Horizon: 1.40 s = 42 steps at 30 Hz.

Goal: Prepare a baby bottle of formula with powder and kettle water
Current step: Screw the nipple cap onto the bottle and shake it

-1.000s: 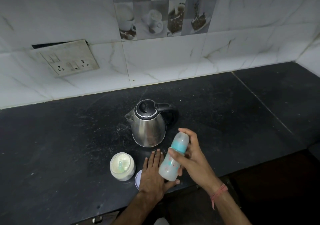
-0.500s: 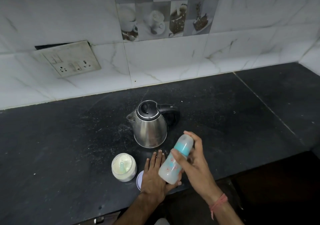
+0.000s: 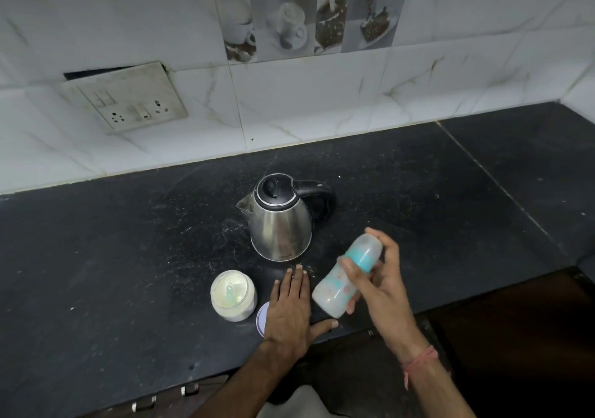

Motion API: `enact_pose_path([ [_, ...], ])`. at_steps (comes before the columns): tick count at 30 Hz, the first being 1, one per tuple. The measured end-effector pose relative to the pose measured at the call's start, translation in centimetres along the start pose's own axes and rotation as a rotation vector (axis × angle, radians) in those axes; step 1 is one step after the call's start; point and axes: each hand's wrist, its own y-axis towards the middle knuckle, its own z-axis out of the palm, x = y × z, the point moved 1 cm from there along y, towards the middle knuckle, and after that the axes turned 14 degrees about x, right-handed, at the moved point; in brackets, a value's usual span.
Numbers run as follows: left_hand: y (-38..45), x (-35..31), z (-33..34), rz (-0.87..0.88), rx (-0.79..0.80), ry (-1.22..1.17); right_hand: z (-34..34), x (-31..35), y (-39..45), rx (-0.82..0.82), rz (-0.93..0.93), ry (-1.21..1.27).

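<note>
My right hand [image 3: 383,285] grips a capped baby bottle [image 3: 346,277] with a teal collar, tilted, its cap end pointing up and away, milky liquid inside. It is held above the counter's front edge. My left hand [image 3: 291,311] lies flat on the black counter [image 3: 112,272], fingers straight, beside the bottle. A steel kettle [image 3: 280,221] with a black lid and handle stands just behind my hands. To the left of my left hand sits an open white powder jar [image 3: 233,300] with a scoop in it.
The jar's white lid [image 3: 261,319] lies partly under my left hand. A switch and socket plate [image 3: 128,99] hangs on the tiled wall at the back left. The counter's front edge runs just below my left hand; a dark drop lies to the right.
The bottle in my right hand has shifted slightly right and up while tilted. My left hand stays flat on the counter. The view has drifted a little.
</note>
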Motion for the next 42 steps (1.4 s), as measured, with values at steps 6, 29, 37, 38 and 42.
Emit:
enact_pose_path([
  [6,0.2,-0.2,0.1,-0.014,0.003,0.028,-1.3,0.6,0.4,0.014,0.013,0.003],
  [29,0.4,0.1,0.5,0.001,-0.008,0.008,1.1,0.2,-0.6,-0.038,-0.048,0.061],
  [37,0.3,0.3,0.3,0.005,-0.005,-0.003,0.7,1.5,-0.3,-0.051,-0.059,0.084],
  [38,0.4,0.3,0.1,0.004,0.000,0.006,0.6,1.5,-0.3,-0.069,-0.062,0.111],
  [42,0.2,0.4,0.4,0.026,0.003,-0.061,0.9,0.9,-0.7,0.061,-0.011,0.087],
])
